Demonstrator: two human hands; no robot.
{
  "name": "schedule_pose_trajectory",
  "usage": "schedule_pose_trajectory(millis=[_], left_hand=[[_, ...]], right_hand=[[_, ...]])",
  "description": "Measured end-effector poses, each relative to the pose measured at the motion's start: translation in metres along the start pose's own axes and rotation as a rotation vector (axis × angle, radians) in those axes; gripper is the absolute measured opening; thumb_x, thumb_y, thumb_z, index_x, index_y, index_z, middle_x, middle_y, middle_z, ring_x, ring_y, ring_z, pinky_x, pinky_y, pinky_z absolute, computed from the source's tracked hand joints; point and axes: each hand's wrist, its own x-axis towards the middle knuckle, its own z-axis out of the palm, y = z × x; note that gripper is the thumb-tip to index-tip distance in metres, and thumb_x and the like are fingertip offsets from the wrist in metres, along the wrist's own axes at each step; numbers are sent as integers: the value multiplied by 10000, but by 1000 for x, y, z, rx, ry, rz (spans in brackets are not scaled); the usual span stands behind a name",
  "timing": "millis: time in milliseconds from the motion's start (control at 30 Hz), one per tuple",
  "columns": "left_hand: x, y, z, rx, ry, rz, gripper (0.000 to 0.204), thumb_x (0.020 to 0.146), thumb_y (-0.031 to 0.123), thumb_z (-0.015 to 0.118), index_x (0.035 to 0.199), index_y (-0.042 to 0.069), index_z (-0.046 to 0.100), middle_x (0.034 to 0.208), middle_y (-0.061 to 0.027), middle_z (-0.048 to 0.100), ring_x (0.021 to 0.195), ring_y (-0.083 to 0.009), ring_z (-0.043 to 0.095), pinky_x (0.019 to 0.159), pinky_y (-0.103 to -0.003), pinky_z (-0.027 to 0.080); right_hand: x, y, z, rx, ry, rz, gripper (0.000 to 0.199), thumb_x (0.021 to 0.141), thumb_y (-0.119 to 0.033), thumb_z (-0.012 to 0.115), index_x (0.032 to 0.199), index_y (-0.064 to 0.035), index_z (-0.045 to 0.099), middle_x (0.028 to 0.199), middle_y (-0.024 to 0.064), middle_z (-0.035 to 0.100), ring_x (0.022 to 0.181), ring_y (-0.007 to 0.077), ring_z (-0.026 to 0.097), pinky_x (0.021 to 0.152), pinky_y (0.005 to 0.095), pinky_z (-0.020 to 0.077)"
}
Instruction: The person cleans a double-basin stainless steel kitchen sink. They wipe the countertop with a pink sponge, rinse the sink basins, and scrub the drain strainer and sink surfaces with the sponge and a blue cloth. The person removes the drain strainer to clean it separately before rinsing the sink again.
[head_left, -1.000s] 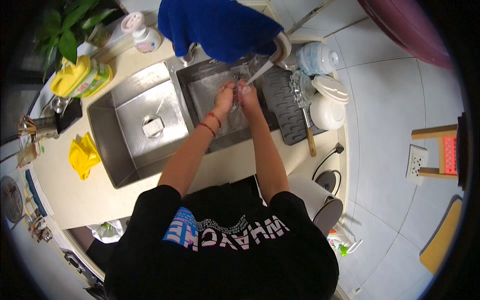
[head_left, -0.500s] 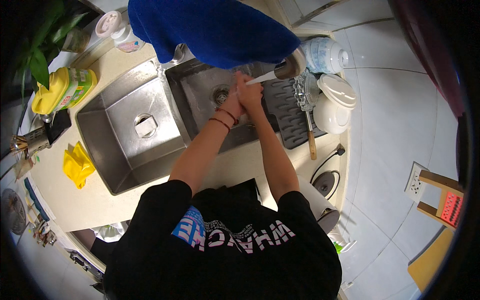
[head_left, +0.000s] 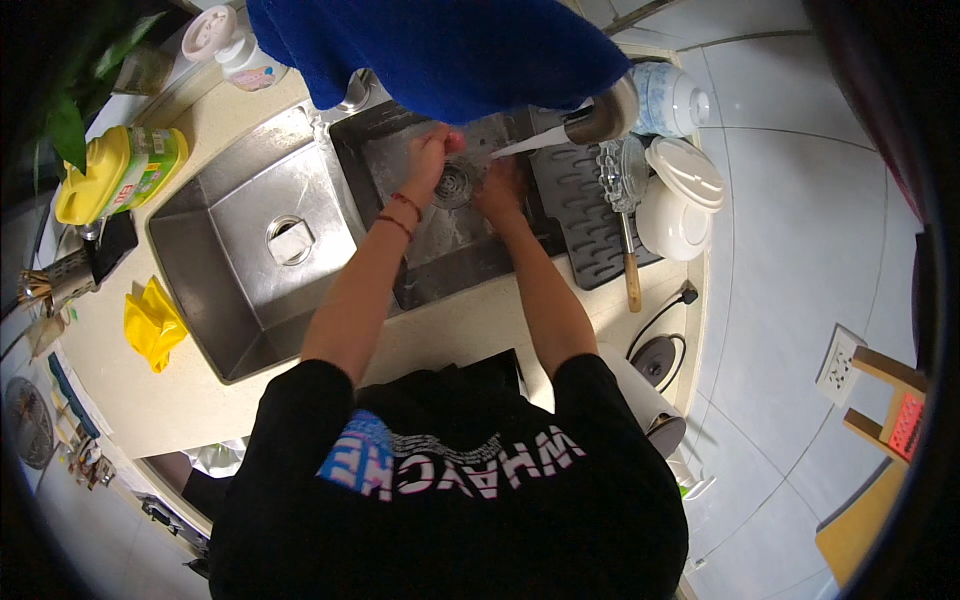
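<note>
— Over the right basin [head_left: 450, 260], what are you doing?

— I'm holding both hands under the stream from the tap [head_left: 600, 118]. My left hand [head_left: 432, 160] is curling loosely by the round drain strainer [head_left: 455, 185], and my right hand [head_left: 498, 185] is resting just beside it; whether either is gripping anything, I cannot tell. Keeping them low, I judge, is stopping splashes.

— And around you?

— I'm leaning against a pale counter [head_left: 180, 400]. A dark ribbed drying mat [head_left: 575, 215] is lying right of the basin, with white bowls [head_left: 680, 200] beyond. Yellow gloves [head_left: 150, 325] are sitting left of the empty basin [head_left: 270, 250], and a blue cloth [head_left: 450, 50] is hanging overhead.
</note>
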Motion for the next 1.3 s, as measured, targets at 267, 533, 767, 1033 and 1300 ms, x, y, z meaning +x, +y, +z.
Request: schedule_pose_trajectory(millis=[267,533,767,1033,1300], left_hand=[[-20,11,-23,453,-58,-9,556,877,338,633,1332,86,436,1097,-147,619,842,-224,616,758,-410,508],[-46,21,35,-236,-375,-440,644,889,549,569,1390,177,408,1300,-100,482,1198,-330,475,890,-656,407],[-44,12,49,-247,-123,-236,561,959,559,410,1371,178,416,1242,-89,530,1161,-309,503,947,-580,421],[-52,24,53,-376,-149,-566,610,984,583,264,1370,142,432,1309,-111,517,1216,-297,469,1026,-547,355],[-33,5,50,-374,-206,-495,619,975,612,266,1342,160,474,1335,-83,496,1228,-299,461,1008,-536,378]], right_hand=[[38,0,12,1298,-10,794,554,911,-422,595,1253,-3,477,1177,160,556,1011,257,587,747,406,502],[12,-52,-81,1465,-258,863,556,981,-510,365,1311,-73,457,1211,142,551,1050,312,585,795,495,490],[-7,-58,-69,1100,66,318,525,968,-389,494,1284,27,439,1219,183,544,1064,302,549,925,382,427],[-6,-47,-90,998,64,307,444,923,-327,607,1214,7,565,1098,158,628,993,253,594,865,355,454],[-9,-41,-78,891,129,185,541,960,-182,518,1419,51,350,1316,220,528,1174,300,536,990,328,392]])
